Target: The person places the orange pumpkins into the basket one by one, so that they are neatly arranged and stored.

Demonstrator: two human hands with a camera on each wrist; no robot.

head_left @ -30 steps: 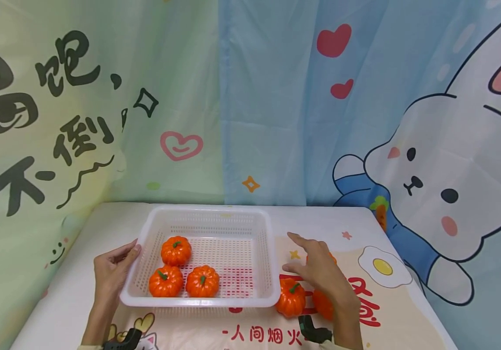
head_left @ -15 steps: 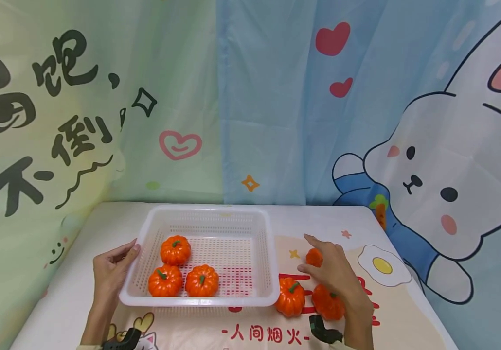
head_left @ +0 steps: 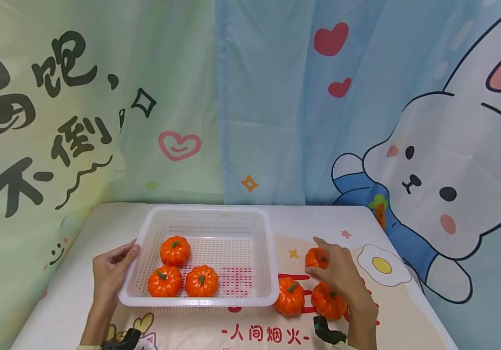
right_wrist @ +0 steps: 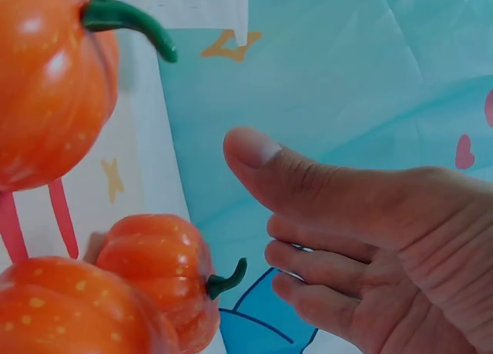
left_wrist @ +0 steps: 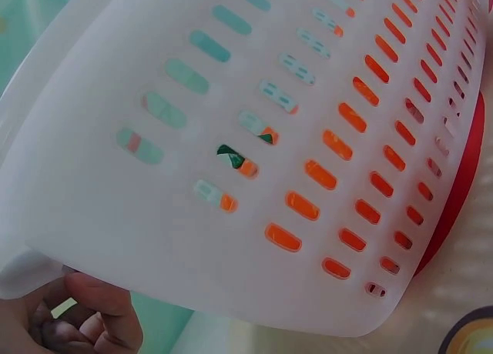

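Observation:
A white plastic basket (head_left: 241,302) with slotted walls stands on the table, and three orange toy pumpkins (head_left: 202,281) lie in its left half. My left hand (head_left: 111,267) grips the basket's left rim between thumb and fingers; in the left wrist view those fingers (left_wrist: 108,308) curl at the rim's edge. To the right of the basket are three more pumpkins: one near pumpkin (head_left: 291,297) by its wall, another pumpkin (head_left: 329,300) beside it, and a farther pumpkin (head_left: 317,258). Beside that farther one is my right hand (head_left: 337,267), thumb and fingers apart, holding nothing.
A printed cloth covers the table (head_left: 390,311), with a fried-egg picture (head_left: 383,266) at the right. Behind it hangs a curtain (head_left: 263,107) with hearts and a rabbit. Black wrist-camera mounts (head_left: 328,331) sit on the wrists.
My right hand has moved right, away from the basket, uncovering the two pumpkins on the right, and is now beside the farther one. My left hand and the basket have stayed in place.

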